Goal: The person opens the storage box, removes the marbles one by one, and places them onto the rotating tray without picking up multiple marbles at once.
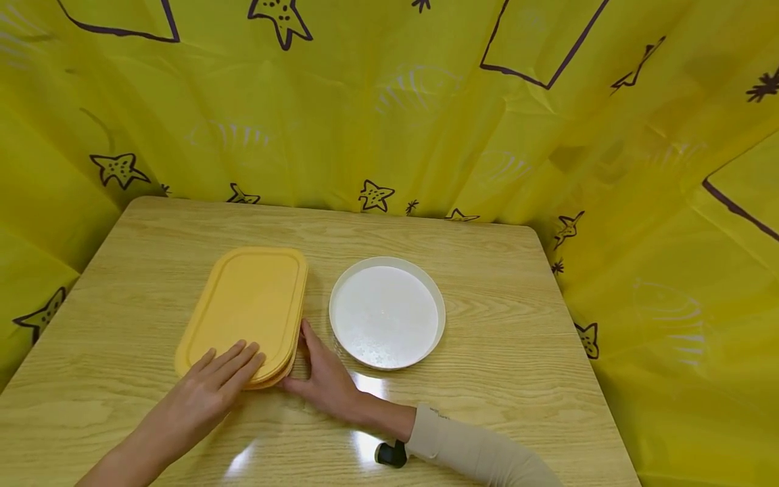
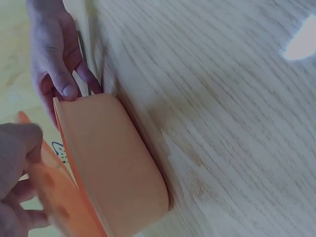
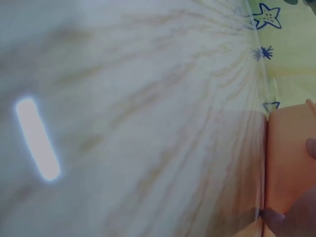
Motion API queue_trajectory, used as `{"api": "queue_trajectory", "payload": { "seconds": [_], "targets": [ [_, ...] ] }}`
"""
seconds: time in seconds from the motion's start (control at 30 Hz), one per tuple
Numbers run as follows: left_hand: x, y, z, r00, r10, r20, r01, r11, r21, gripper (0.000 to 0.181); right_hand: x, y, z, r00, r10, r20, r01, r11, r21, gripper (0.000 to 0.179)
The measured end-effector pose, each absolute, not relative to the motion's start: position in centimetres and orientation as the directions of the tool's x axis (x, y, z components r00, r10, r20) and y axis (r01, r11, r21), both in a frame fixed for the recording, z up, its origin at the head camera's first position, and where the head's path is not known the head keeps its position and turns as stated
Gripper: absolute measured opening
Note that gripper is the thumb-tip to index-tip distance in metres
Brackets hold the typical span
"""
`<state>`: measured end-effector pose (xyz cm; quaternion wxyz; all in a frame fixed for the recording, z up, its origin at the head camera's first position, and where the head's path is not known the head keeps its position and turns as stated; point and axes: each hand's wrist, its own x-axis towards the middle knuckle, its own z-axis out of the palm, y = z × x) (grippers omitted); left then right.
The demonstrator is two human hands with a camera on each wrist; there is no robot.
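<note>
A yellow-orange rectangular lid (image 1: pixel 252 304) covers a plastic box (image 2: pixel 111 153) of like colour on the table, left of a white round tray (image 1: pixel 389 314). My left hand (image 1: pixel 213 389) lies over the lid's near edge, fingers on top. In the left wrist view the lid's near edge stands away from the box rim, pinched between thumb and fingers. Around the near right corner of the box, my right hand (image 1: pixel 328 382) grips the side wall with thumb and fingers. The right wrist view catches only part of this hand (image 3: pixel 301 217) against the box.
The wood-grain table (image 1: pixel 499 379) bears both the box and the tray. Yellow curtains (image 1: pixel 341 122) with starfish prints hang at its back and sides. A small black object (image 1: pixel 391 454) shows beside my right sleeve (image 1: pixel 475 443).
</note>
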<state>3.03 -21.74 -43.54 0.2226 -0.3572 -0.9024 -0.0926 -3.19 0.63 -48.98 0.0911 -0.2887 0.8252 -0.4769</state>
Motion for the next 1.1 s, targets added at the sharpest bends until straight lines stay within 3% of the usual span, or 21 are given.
{"api": "queue_trajectory", "payload": {
  "seconds": [0.3, 0.67, 0.83, 1.0, 1.1],
  "targets": [
    [2.9, -21.6, -42.9, -0.650, 0.532, 0.543, 0.639, 0.769, 0.011, 0.062, -3.2, 0.8, -48.9, -0.816, -0.566, 0.120, -0.384, 0.375, -0.844, 0.105],
    [1.6, -22.1, -40.9, -0.554, 0.461, 0.693, 0.643, 0.766, 0.004, 0.048, -3.3, 0.8, -49.1, -0.814, -0.563, 0.142, -0.392, 0.354, -0.849, 0.105],
    [0.9, -22.5, -39.3, -0.521, 0.409, 0.749, 0.668, 0.742, 0.059, 0.044, -3.3, 0.6, -49.2, -0.806, -0.573, 0.152, -0.401, 0.339, -0.851, 0.106],
    [0.2, -23.5, -37.6, -0.531, 0.360, 0.767, 0.668, 0.734, 0.118, 0.041, -3.3, 0.4, -49.3, -0.805, -0.573, 0.153, -0.393, 0.323, -0.861, 0.108],
    [0.1, -24.4, -37.0, -0.569, 0.318, 0.759, 0.617, 0.775, 0.138, 0.044, -3.4, 0.4, -49.3, -0.805, -0.574, 0.153, -0.389, 0.315, -0.866, 0.109]
  ]
}}
